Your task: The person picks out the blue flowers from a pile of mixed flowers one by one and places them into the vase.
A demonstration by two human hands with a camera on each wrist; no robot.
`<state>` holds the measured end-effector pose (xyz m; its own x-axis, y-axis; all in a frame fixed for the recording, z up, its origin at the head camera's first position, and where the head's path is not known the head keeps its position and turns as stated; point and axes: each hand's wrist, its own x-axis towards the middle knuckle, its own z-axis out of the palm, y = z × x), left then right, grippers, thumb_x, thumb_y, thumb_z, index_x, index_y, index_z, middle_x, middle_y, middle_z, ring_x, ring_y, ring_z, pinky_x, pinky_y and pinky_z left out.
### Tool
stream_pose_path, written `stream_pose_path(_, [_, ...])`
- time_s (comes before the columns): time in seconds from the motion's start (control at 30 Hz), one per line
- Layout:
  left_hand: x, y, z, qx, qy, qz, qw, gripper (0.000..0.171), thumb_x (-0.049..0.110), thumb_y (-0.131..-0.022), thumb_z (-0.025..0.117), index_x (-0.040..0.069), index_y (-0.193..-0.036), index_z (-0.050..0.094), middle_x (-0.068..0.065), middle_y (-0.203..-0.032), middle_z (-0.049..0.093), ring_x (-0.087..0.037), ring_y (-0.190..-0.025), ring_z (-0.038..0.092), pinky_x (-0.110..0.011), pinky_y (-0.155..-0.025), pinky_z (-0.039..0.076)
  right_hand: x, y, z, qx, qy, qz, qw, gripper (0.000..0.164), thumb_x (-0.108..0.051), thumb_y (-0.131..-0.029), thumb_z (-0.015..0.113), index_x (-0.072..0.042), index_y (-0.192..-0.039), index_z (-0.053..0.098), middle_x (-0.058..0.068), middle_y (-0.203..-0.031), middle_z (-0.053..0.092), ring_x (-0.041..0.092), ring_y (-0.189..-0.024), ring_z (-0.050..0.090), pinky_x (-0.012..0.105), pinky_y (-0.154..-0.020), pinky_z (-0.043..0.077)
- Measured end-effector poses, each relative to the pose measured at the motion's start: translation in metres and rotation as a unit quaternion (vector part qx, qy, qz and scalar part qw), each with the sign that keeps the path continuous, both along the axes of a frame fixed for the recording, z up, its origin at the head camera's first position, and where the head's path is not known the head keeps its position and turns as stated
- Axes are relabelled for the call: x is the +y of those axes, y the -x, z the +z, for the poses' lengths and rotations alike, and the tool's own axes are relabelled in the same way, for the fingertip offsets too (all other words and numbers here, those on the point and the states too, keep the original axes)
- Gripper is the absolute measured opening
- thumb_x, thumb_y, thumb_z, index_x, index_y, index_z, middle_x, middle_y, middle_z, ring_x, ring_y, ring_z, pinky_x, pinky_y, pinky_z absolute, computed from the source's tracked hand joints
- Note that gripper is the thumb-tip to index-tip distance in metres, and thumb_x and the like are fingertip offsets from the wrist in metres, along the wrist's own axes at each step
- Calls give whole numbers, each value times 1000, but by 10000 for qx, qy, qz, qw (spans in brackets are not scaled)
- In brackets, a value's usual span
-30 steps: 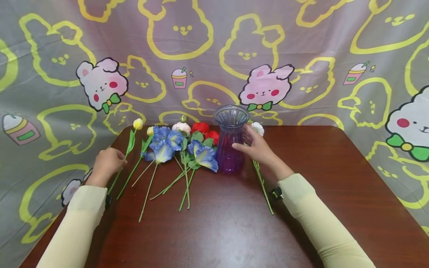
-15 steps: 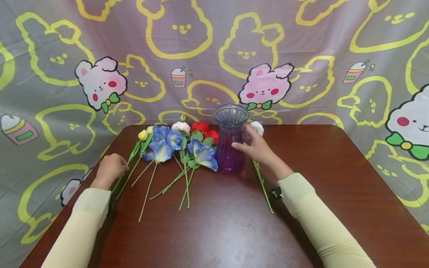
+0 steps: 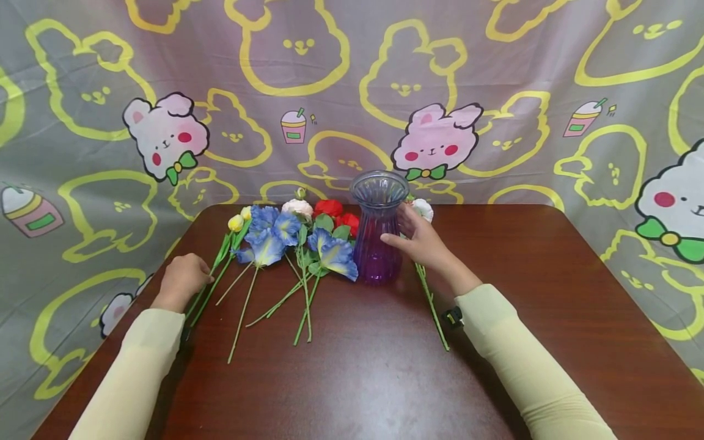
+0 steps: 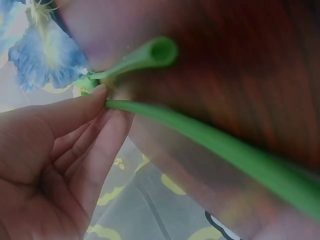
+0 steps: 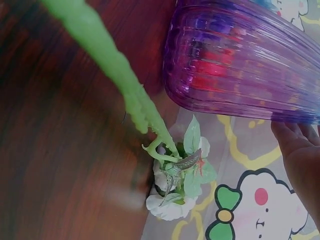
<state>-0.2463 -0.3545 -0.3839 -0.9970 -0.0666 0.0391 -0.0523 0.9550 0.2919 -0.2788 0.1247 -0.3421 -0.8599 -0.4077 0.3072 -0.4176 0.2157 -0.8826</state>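
My left hand [image 3: 183,280] pinches the green stem [image 4: 220,142] of a yellow artificial tulip [image 3: 235,223] between thumb and fingertips, low at the table's left side. A second yellow tulip [image 3: 245,213] lies right beside it; its hollow stem end [image 4: 162,51] shows in the left wrist view. My right hand [image 3: 422,241] holds a ribbed purple glass vase [image 3: 378,244] from its right side, thumb across the front and fingers behind. The vase stands upright, its flared rim up. A white flower [image 3: 422,209] lies under my right hand, its stem pointing toward me.
Between left hand and vase lie blue irises [image 3: 269,238], a pale pink flower [image 3: 297,209] and red flowers [image 3: 329,209], stems toward me. The brown table [image 3: 374,379] backs onto a patterned curtain [image 3: 352,73].
The left hand's tulip has dropped from raised to lying beside the other tulip, its head shifting right and down. My left hand has moved slightly right; right hand and vase stay put.
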Motion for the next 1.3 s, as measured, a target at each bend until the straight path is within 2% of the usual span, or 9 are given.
stream_pose_path(0.13, [-1,1,-2,54,53,28,10000,48,2,-81,73,15,-47,41,5,-50,27,-13,-49,27,-30,-46,27,0,0,0,15,-13,-14,10000,77,-8,-91,70,0,-152,24,20,-153,31,31,-140,31,44,-110,30])
stream_pose_path(0.5, [2,1,-2,-166,36,333,9993,43,10,-83,75,11,-49,49,2,-49,32,-14,-46,33,-29,-44,29,-1,-1,0,51,-1,-21,10000,76,-7,-90,70,0,-151,26,20,-152,33,30,-139,33,43,-110,31])
stream_pose_path(0.57, [5,-1,2,-16,37,302,9995,42,10,-83,75,10,-49,50,2,-48,34,-14,-46,35,-29,-44,29,0,-1,0,38,-8,-27,10000,76,-7,-90,70,0,-152,26,20,-152,33,30,-139,33,43,-110,31])
stream_pose_path(0.73, [12,-2,15,697,71,62,9975,44,5,-85,71,9,-48,46,0,-47,34,-16,-45,34,-32,-43,28,0,-1,0,46,-21,-46,10000,75,-7,-90,69,1,-151,26,21,-151,34,32,-139,34,44,-110,31])
stream_pose_path(0.87, [24,-2,27,942,-46,77,9955,24,4,-86,69,-3,-64,65,-14,-59,58,-27,-53,53,-43,-49,44,1,-1,0,27,-23,-50,10000,75,-8,-91,69,0,-152,26,21,-151,34,32,-139,34,44,-110,31])
stream_pose_path(0.93, [31,-3,32,883,-157,80,9959,16,6,-88,69,-8,-80,71,-23,-77,67,-34,-66,61,-49,-58,49,1,-1,1,24,-36,-48,10000,76,-8,-91,69,-1,-152,26,21,-151,34,32,-139,34,44,-110,31])
stream_pose_path(1.0, [39,-4,35,772,-240,-26,9967,20,8,-88,69,-11,-92,71,-26,-88,69,-36,-73,64,-51,-62,51,1,-1,1,14,-58,-53,10000,76,-8,-90,70,-1,-152,25,20,-152,34,32,-139,34,44,-110,31])
stream_pose_path(1.13, [51,-4,38,292,-525,-268,9978,24,15,-90,70,-8,-94,73,-20,-82,70,-25,-66,64,-40,-56,50,1,0,-1,-2,-59,-49,10000,77,-8,-90,70,0,-152,25,21,-152,33,32,-139,33,45,-110,31])
stream_pose_path(1.3, [62,-3,36,-413,-585,-448,9964,25,22,-91,70,-1,-83,75,-8,-64,66,-17,-56,56,-32,-51,43,3,13,-16,36,58,-39,10000,79,-12,-90,71,-6,-153,25,15,-153,33,28,-140,32,44,-110,30])
